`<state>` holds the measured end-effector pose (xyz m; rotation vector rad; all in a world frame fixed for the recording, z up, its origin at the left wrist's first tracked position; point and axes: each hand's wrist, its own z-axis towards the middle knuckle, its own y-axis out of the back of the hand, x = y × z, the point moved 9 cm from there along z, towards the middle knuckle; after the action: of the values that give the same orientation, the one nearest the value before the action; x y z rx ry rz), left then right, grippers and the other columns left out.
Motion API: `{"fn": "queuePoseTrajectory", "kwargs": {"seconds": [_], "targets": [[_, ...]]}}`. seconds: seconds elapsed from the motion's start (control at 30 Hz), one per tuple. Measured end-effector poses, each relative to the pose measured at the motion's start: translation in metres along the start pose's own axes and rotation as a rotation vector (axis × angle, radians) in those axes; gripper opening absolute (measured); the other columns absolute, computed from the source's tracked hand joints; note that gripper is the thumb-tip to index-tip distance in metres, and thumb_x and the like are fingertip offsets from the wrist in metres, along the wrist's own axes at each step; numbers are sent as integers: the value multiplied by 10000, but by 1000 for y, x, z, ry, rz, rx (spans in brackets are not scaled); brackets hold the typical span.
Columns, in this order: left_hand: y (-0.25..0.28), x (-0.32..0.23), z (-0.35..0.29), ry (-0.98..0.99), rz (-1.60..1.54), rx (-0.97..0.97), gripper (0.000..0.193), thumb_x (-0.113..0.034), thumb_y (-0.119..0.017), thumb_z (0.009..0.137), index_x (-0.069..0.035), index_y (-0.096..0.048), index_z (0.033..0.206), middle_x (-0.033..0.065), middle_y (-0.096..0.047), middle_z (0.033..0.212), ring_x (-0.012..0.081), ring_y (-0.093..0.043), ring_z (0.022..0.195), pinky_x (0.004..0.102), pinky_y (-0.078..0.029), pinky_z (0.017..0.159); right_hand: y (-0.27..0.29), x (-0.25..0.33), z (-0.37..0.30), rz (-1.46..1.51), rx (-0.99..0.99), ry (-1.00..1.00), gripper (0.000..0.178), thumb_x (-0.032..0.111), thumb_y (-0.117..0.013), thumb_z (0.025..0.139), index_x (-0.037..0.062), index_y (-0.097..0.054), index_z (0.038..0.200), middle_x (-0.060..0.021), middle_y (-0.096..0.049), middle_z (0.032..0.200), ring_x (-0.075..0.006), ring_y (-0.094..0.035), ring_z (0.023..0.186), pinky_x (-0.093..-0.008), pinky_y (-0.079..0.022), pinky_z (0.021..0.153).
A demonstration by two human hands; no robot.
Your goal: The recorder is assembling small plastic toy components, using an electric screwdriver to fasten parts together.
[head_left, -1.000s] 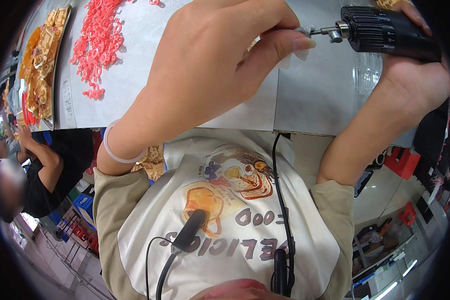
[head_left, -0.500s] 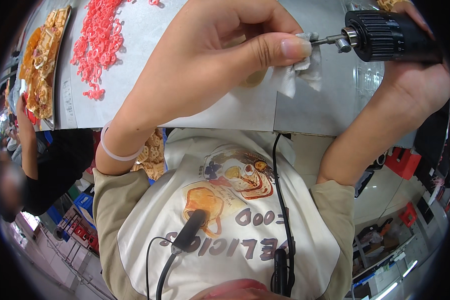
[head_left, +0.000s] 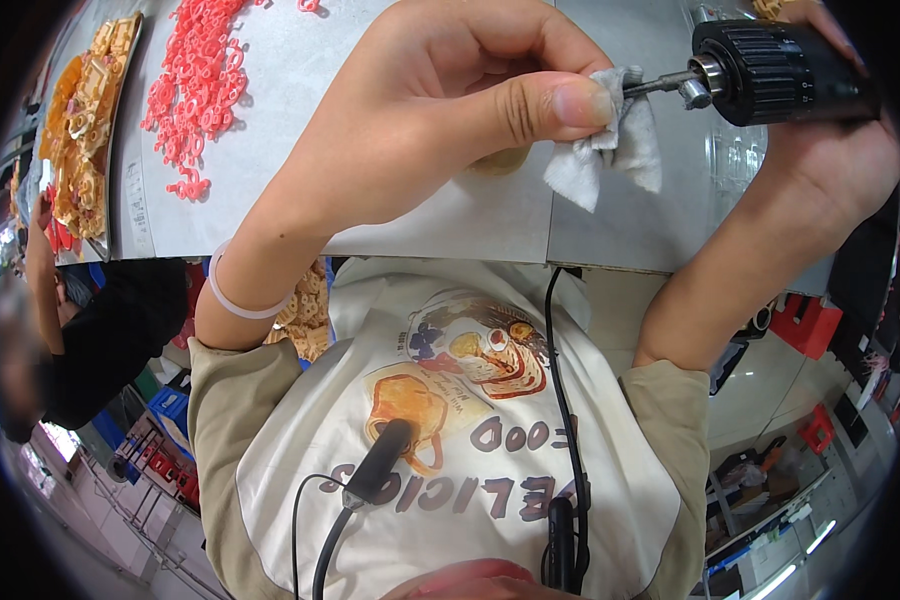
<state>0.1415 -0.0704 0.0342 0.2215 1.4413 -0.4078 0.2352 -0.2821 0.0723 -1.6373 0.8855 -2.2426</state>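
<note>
1. While gripping black power tool (head_left: 790, 75) in right hand (head_left: 832, 160), points bit (head_left: 662, 83) leftward over counter (head_left: 650, 235), apparently for access.
2. Pinches white cloth (head_left: 632, 145) around bit's end between fingers (head_left: 580, 104) of left hand (head_left: 440, 125), likely for contact.

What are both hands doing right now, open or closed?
Left hand: closed, pinching a white cloth at the tip of a thin metal shaft.
Right hand: closed around the black cylindrical tool.
</note>
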Motion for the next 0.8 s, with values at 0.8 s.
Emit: {"fn": "queuePoseTrajectory", "kwargs": {"seconds": [0.8], "targets": [[38,-55,-2,-58,463,-440,229,-164,-647,947,34,-634,1062,70,-680,977,87,-615,841,210,-465,691,-20,2,-11,-30,-4,37,284,51,-638,825,-12,-505,1069,-11,-503,713,-94,-489,605,-207,-480,604]]}}
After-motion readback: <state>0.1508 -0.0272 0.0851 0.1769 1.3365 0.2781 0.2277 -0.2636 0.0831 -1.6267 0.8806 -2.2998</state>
